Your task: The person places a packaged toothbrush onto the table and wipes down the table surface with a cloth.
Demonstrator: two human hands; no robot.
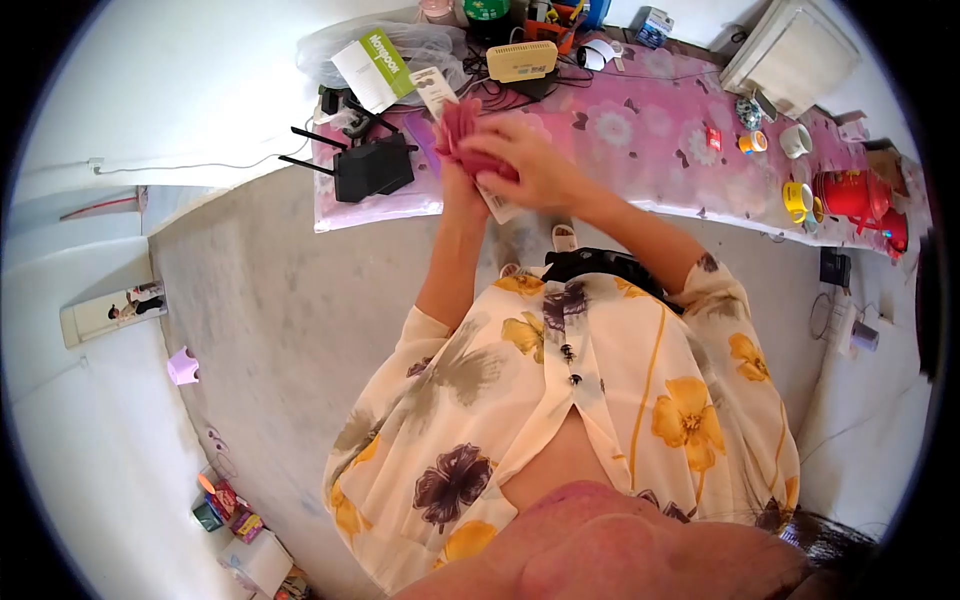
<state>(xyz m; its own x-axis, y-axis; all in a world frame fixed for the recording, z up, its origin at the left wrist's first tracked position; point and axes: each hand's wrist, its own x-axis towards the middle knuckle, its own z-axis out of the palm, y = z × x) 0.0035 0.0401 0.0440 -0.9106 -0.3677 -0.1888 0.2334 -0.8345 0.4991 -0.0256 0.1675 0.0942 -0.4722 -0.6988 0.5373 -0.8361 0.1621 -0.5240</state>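
Over the front edge of the pink table, my hands are together around a crumpled dark pink cloth (462,125). A long white printed card or box (432,90) slants behind the cloth; its lower end shows below the hands. My left hand (463,188) is under the cloth, its fingers mostly hidden by the cloth and the other hand. Bent across the front, my right hand (535,165) presses the cloth and is slightly blurred. Close by lie a green-and-white notebook box (375,70) and a purple strip (422,140).
A black router (372,168) with raised antennas sits at the table's left corner. Behind are a cream router box (522,62), cables and a white camera (598,54). Mugs (796,141) and a red bucket (850,192) stand at the right on the flowered tablecloth (640,130).
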